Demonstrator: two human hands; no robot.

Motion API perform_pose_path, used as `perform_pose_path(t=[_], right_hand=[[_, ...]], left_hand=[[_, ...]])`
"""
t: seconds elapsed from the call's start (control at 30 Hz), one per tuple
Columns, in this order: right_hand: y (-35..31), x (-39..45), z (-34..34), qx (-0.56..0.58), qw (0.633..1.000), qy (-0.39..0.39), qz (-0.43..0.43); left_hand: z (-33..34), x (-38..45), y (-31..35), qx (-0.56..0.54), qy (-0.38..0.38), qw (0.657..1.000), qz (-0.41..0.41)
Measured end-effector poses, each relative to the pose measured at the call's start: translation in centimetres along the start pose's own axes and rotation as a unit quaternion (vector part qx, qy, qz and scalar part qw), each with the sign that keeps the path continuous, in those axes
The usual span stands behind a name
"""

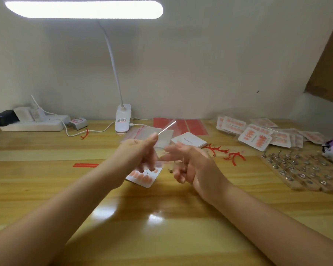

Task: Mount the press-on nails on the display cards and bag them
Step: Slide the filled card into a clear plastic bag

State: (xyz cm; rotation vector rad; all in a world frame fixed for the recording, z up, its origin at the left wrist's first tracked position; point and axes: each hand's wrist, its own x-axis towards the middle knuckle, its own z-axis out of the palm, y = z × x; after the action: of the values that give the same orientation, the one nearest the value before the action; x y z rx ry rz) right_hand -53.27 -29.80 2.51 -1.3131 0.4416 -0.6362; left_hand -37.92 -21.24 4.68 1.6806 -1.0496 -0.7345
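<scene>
Your left hand [140, 152] and right hand [188, 164] both pinch a floppy clear plastic bag [162, 139] over the glossy wooden desk [161, 217], nail card [144, 176] flat underneath.

The table [161, 217] is wood with a glossy varnished finish that reflects the lamp. Between the hands, the bag [162, 137] is thin, clear, shiny plastic. Beneath them, the display card [145, 179] is matt white paperboard carrying glossy peach nails [140, 176]. Right of the hands, a wooden rack [306, 171] holds shiny metal studs.

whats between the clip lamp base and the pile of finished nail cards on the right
In the head view, red sheets and a blank white card stack lie between the lamp base and the pile.
</scene>
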Motion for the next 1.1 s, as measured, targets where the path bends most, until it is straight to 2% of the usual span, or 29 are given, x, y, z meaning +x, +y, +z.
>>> perform_pose_path(t=[0.07, 0.17, 0.27, 0.4, 0.5, 0.67, 0.77, 0.9, 1.1], right_hand=[[0.1, -0.1, 0.1, -0.018, 1.0, 0.018, 0.002], [0.2, -0.1, -0.1, -0.042, 0.997, 0.058, 0.001], [0.1, -0.1, -0.3, -0.057, 0.996, 0.074, 0.002], [-0.5, -0.1, -0.6, -0.004, 0.999, 0.03, 0.014], [-1.2, -0.2, -0.5, 0.019, 0.999, -0.021, 0.026], [-1.9, -0.2, -0.9, 0.047, 0.995, -0.054, 0.067], [-2.0, -0.2, -0.9, 0.016, 0.996, -0.055, 0.063], [-1.8, -0.3, -0.8, -0.055, 0.998, -0.025, 0.03], [-1.8, -0.3, -0.7, -0.045, 0.998, 0.046, 0.011]], left_hand=[[-0.2, -0.2, -0.2, 0.007, -0.002, 1.0, -0.005], [-0.4, 0.0, -0.5, -0.062, 0.019, 0.998, -0.018], [-0.4, -0.2, -0.8, -0.112, 0.04, 0.992, 0.04], [-0.2, -0.7, -1.0, -0.034, 0.072, 0.988, 0.134], [-0.1, -0.8, -1.0, -0.018, 0.082, 0.985, 0.147], [-0.2, -1.1, -0.6, 0.003, 0.089, 0.981, 0.174], [-0.2, -1.2, -0.3, -0.008, 0.072, 0.981, 0.179], [-0.2, -1.0, -0.2, 0.005, 0.086, 0.981, 0.175], [0.1, -1.0, -0.2, -0.069, 0.063, 0.989, 0.112]])
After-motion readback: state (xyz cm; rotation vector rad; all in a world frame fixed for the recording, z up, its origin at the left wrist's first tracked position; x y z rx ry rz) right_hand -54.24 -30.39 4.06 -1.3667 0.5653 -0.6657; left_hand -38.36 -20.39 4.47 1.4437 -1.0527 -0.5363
